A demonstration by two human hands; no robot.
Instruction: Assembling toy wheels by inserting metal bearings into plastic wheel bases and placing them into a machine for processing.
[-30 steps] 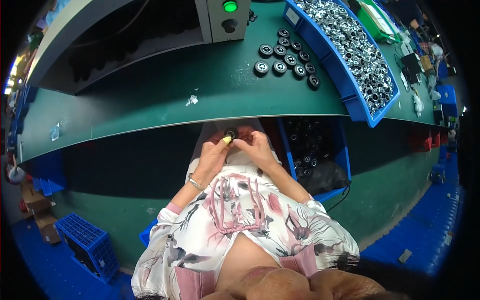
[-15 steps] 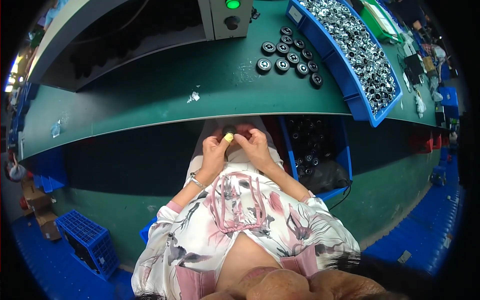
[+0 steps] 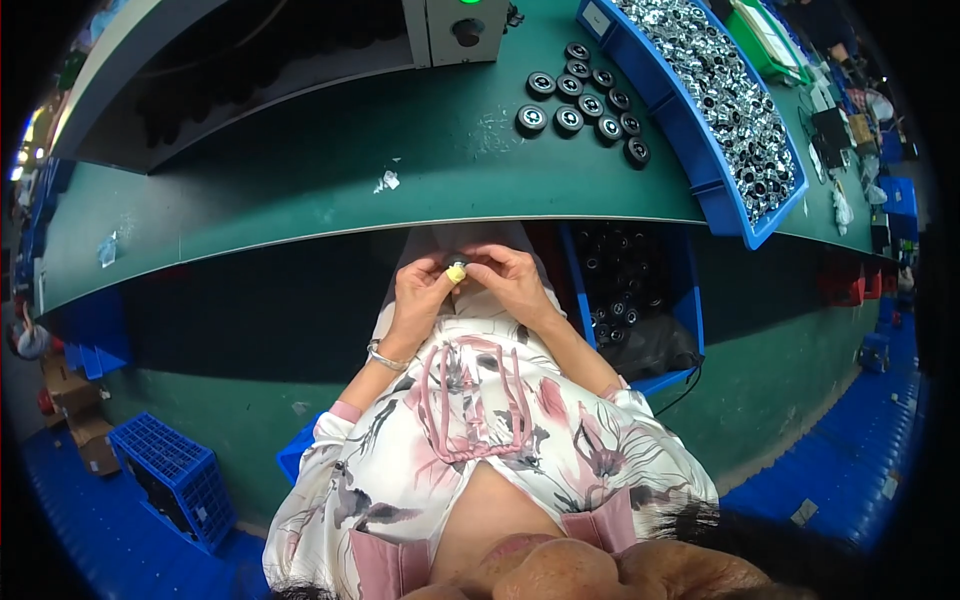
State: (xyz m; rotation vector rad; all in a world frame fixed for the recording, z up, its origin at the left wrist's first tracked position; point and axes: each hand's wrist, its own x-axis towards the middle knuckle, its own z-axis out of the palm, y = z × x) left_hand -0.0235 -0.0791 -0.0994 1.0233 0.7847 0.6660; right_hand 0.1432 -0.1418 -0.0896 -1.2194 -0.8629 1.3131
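Black round part mid-frame, above lap, partly hidden by fingers. Left grip and right grip both closed on it, yellow wrap on left thumb. Worktop across upper frame, front edge between hands and loose cluster of black wheels. Blue bin of shiny parts at upper right, grey machine upper left, white scrap between. Second bin below worktop, right of hands. Blue crate lower left.

Green workbench stretching away beyond grip; blue floor spreading either side, nearer than grip; lights glaring far left.
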